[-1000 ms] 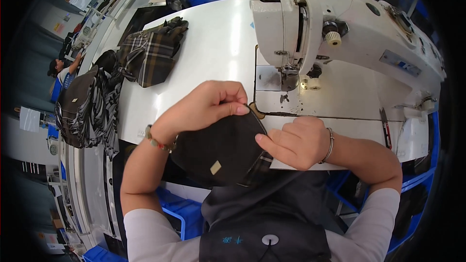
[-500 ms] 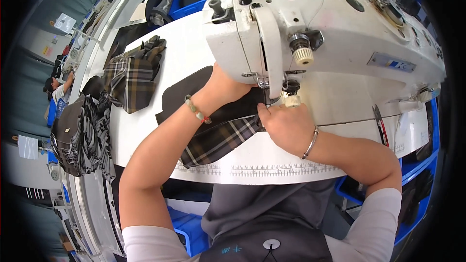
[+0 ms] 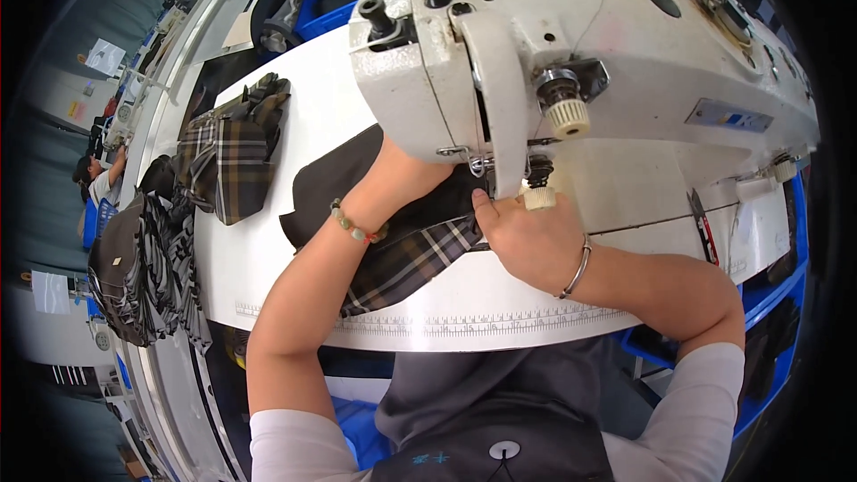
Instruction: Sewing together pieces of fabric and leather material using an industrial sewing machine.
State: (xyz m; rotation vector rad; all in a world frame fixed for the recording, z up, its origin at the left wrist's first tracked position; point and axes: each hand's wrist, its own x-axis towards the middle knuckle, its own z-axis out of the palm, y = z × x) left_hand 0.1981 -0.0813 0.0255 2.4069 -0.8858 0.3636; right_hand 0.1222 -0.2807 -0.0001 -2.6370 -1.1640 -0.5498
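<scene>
A dark brown fabric piece (image 3: 330, 174) lies under the head of a white sewing machine (image 3: 406, 80), with a plaid fabric piece (image 3: 406, 270) along its near side. My left hand (image 3: 412, 177) rests on the dark piece, its fingers hidden behind the machine head. My right hand (image 3: 534, 236) is closed at the right end of the fabric, close to the presser foot area. Its thumb is against the cloth edge, and the other fingers are bent and partly covered by the machine. The needle itself does not show clearly.
Folded plaid pieces (image 3: 232, 156) lie at the table's left, beside a stack of dark, ruffled pieces (image 3: 134, 272). Red-handled thread snips (image 3: 703, 228) are on the right. A printed ruler strip (image 3: 464, 328) follows the near edge. A co-worker (image 3: 98, 174) sits far left.
The whole view has shifted slightly, with the machine appearing a little more to the left. Both hands stay at the fabric beside the needle area; the cloth has hardly moved.
</scene>
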